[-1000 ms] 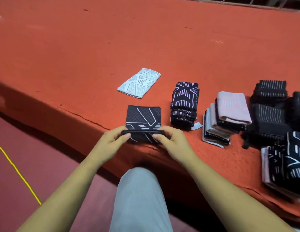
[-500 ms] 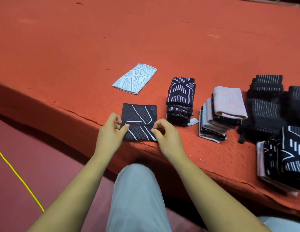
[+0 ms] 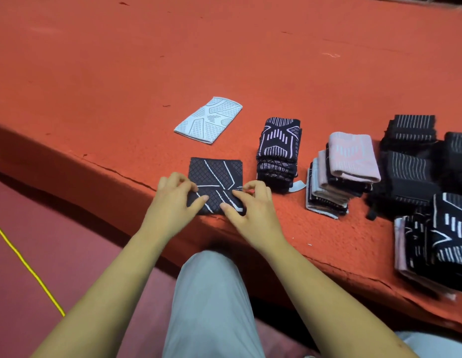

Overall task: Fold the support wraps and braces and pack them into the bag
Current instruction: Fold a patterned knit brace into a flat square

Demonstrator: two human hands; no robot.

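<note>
A yellow cord (image 3: pixel 25 264) runs across the floor at the left. The left hand (image 3: pixel 173 202) holds the near left corner of the black wrap (image 3: pixel 215 177), thumb on top, fingers closed on the fabric. The black wrap lies flat on the orange table (image 3: pixel 224 60) at its near edge, with its near portion folded over. The right hand (image 3: pixel 253 205) pinches the near right corner of the same wrap, thumb and forefinger closed on it. Farther from the near edge lies a grey wrap (image 3: pixel 209 120), apart from the rest. To the right stand a black stack (image 3: pixel 279 153), then a pink-topped stack (image 3: pixel 346 174), then black piles (image 3: pixel 426 177) toward the right edge.
</note>
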